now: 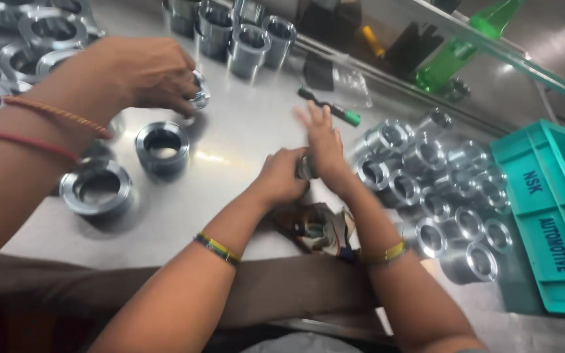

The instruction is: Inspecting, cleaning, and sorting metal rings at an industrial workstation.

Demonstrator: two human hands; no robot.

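My left hand is closed around a small steel ring just above the steel table. Against the ring's right side lies my right hand, its palm pressed on it and its fingers spread and blurred. A crumpled patterned cloth sits on the table right under both hands. To the right is a cluster of several shiny steel rings, close to my right wrist.
A co-worker's arm with red wrist threads reaches in from the left; that hand pinches a small ring. Larger steel rings lie at left, tall sleeves at the back. Green-capped marker, green bottle, teal crate.
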